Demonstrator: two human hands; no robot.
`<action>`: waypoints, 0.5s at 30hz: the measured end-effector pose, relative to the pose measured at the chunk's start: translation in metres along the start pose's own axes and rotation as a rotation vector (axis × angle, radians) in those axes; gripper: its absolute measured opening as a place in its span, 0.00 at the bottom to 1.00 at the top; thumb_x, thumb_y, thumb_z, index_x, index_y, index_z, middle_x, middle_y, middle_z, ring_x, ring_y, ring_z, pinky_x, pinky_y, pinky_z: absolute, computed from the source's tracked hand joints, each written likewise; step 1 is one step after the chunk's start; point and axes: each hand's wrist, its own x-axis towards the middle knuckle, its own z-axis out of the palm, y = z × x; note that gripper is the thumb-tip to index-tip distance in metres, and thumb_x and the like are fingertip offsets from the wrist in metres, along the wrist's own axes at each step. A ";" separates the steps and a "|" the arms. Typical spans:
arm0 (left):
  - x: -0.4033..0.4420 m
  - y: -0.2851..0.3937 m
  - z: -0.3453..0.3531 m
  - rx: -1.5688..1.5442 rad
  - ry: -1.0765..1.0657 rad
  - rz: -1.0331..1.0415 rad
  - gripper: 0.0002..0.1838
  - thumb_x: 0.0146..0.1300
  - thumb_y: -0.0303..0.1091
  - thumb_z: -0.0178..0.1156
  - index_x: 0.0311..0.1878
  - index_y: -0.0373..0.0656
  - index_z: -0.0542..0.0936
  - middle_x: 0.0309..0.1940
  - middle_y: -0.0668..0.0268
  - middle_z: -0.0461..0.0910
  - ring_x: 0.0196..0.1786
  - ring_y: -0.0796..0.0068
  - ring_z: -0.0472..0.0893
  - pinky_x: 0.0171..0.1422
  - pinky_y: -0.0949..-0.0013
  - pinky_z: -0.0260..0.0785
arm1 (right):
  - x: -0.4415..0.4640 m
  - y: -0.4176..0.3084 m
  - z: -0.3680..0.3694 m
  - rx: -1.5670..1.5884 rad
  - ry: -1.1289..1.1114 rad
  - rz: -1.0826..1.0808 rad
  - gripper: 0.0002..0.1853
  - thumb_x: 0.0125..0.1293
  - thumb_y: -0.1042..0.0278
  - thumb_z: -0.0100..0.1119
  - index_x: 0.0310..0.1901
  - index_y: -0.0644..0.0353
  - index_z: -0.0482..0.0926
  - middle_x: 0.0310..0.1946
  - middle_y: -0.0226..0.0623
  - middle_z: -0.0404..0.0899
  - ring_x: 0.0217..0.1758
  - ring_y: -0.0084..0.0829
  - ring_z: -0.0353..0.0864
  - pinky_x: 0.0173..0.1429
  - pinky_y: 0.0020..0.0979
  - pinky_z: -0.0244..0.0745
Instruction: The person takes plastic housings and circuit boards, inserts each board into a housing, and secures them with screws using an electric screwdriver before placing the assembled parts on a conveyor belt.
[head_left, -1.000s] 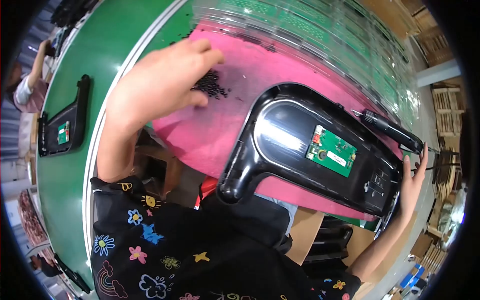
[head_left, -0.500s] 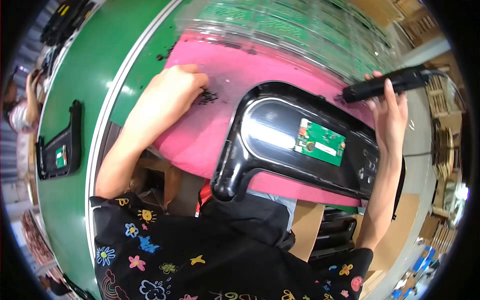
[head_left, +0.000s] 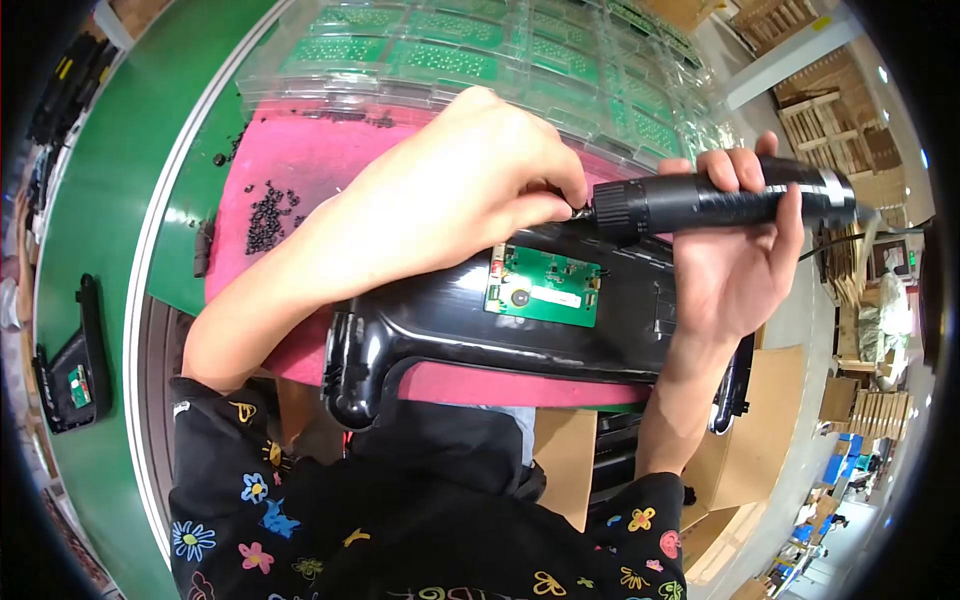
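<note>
- In my wrapped right hand [head_left: 735, 275], the screwdriver [head_left: 715, 208] looks rigid, fairly weighty, best held mid-barrel.
- At its tip [head_left: 583, 212], my left hand [head_left: 490, 170] pinches; on what, I can't tell.
- Below, the black housing [head_left: 450, 320] on the pink mat [head_left: 320, 160].

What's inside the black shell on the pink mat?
The shell holds a green circuit board with a white label. The left hand and forearm cover its upper left; the right hand and wrist hide part of its right end. Anything beneath can't be seen.
</note>
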 end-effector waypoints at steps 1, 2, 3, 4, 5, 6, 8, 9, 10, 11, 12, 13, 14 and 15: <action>0.001 -0.002 0.000 -0.190 -0.021 -0.125 0.08 0.55 0.22 0.69 0.40 0.35 0.86 0.34 0.60 0.86 0.37 0.66 0.86 0.44 0.68 0.77 | -0.002 -0.002 -0.006 0.041 -0.056 0.004 0.21 0.77 0.59 0.50 0.65 0.59 0.66 0.41 0.29 0.68 0.49 0.29 0.68 0.70 0.50 0.55; 0.001 -0.004 0.000 -0.381 -0.046 -0.251 0.09 0.55 0.23 0.70 0.40 0.35 0.87 0.34 0.60 0.86 0.38 0.69 0.86 0.45 0.69 0.77 | -0.004 -0.004 -0.012 0.083 -0.109 0.007 0.21 0.78 0.56 0.47 0.66 0.55 0.66 0.41 0.28 0.69 0.48 0.28 0.69 0.69 0.52 0.57; 0.001 -0.005 -0.003 -0.464 -0.094 -0.264 0.09 0.56 0.23 0.71 0.41 0.35 0.88 0.36 0.61 0.87 0.39 0.74 0.85 0.46 0.72 0.77 | -0.007 -0.006 -0.009 0.082 -0.097 0.006 0.21 0.78 0.56 0.47 0.67 0.54 0.66 0.39 0.25 0.69 0.47 0.27 0.68 0.69 0.51 0.57; -0.001 -0.006 -0.001 -0.470 -0.104 -0.273 0.09 0.56 0.23 0.71 0.41 0.35 0.88 0.36 0.61 0.87 0.39 0.74 0.85 0.46 0.72 0.77 | -0.012 -0.003 0.005 0.081 -0.010 -0.011 0.22 0.73 0.61 0.57 0.63 0.59 0.65 0.36 0.25 0.67 0.43 0.25 0.66 0.65 0.44 0.55; -0.006 -0.007 0.005 -0.607 -0.106 -0.360 0.09 0.55 0.23 0.72 0.40 0.35 0.88 0.36 0.60 0.87 0.39 0.74 0.85 0.46 0.72 0.77 | -0.015 -0.002 0.004 0.073 -0.035 -0.016 0.23 0.73 0.61 0.57 0.64 0.58 0.65 0.36 0.25 0.67 0.43 0.24 0.66 0.64 0.43 0.55; -0.010 -0.006 0.009 -0.739 -0.107 -0.444 0.09 0.55 0.22 0.72 0.40 0.36 0.88 0.36 0.60 0.87 0.39 0.74 0.85 0.45 0.72 0.78 | -0.019 -0.001 0.004 0.064 -0.065 -0.027 0.23 0.72 0.62 0.58 0.64 0.58 0.65 0.36 0.24 0.67 0.43 0.23 0.66 0.63 0.42 0.56; -0.017 -0.003 0.014 -0.802 -0.081 -0.448 0.09 0.55 0.20 0.72 0.40 0.35 0.88 0.36 0.59 0.87 0.39 0.73 0.85 0.46 0.71 0.79 | -0.027 0.000 0.007 0.016 -0.047 -0.033 0.24 0.72 0.61 0.60 0.64 0.56 0.64 0.35 0.22 0.68 0.42 0.22 0.67 0.62 0.41 0.57; -0.018 -0.001 0.012 -0.800 -0.056 -0.470 0.08 0.55 0.19 0.71 0.40 0.34 0.88 0.36 0.58 0.87 0.40 0.73 0.86 0.46 0.71 0.79 | -0.029 0.000 0.008 0.006 -0.051 -0.034 0.24 0.71 0.62 0.60 0.64 0.56 0.64 0.35 0.22 0.68 0.42 0.22 0.67 0.62 0.41 0.57; -0.019 -0.001 0.012 -0.800 -0.031 -0.493 0.08 0.55 0.19 0.71 0.39 0.33 0.88 0.36 0.57 0.87 0.40 0.72 0.86 0.47 0.71 0.79 | -0.029 0.000 0.008 -0.006 -0.060 -0.038 0.24 0.70 0.62 0.61 0.63 0.56 0.64 0.35 0.22 0.69 0.42 0.22 0.68 0.62 0.41 0.57; -0.020 -0.002 0.012 -0.773 -0.003 -0.455 0.07 0.56 0.17 0.70 0.39 0.32 0.87 0.37 0.56 0.87 0.41 0.71 0.86 0.47 0.72 0.79 | -0.030 0.001 0.008 -0.017 -0.068 -0.042 0.25 0.70 0.63 0.62 0.63 0.55 0.64 0.35 0.22 0.69 0.42 0.22 0.68 0.61 0.41 0.56; -0.021 -0.002 0.013 -0.774 -0.007 -0.460 0.07 0.56 0.17 0.70 0.39 0.32 0.87 0.37 0.56 0.87 0.41 0.71 0.86 0.47 0.72 0.79 | -0.029 -0.001 0.007 -0.023 -0.083 -0.052 0.25 0.69 0.63 0.63 0.63 0.55 0.64 0.35 0.22 0.69 0.42 0.22 0.68 0.61 0.41 0.56; -0.023 -0.002 0.014 -0.767 0.010 -0.432 0.07 0.57 0.17 0.69 0.40 0.32 0.87 0.37 0.56 0.87 0.41 0.71 0.86 0.47 0.72 0.79 | -0.030 -0.001 0.008 -0.026 -0.090 -0.059 0.25 0.68 0.64 0.63 0.62 0.55 0.63 0.35 0.22 0.69 0.42 0.22 0.68 0.61 0.41 0.56; -0.024 -0.002 0.015 -0.761 0.028 -0.404 0.07 0.57 0.16 0.69 0.40 0.32 0.87 0.37 0.56 0.87 0.41 0.71 0.86 0.47 0.72 0.79 | -0.030 -0.002 0.008 -0.029 -0.096 -0.068 0.26 0.68 0.65 0.64 0.62 0.54 0.63 0.35 0.22 0.69 0.42 0.22 0.69 0.61 0.41 0.56; -0.024 -0.001 0.016 -0.763 0.028 -0.409 0.07 0.57 0.16 0.69 0.40 0.32 0.87 0.37 0.56 0.87 0.41 0.71 0.86 0.47 0.72 0.79 | -0.031 -0.002 0.008 -0.027 -0.101 -0.072 0.26 0.67 0.65 0.65 0.62 0.54 0.63 0.35 0.22 0.69 0.41 0.22 0.69 0.61 0.41 0.56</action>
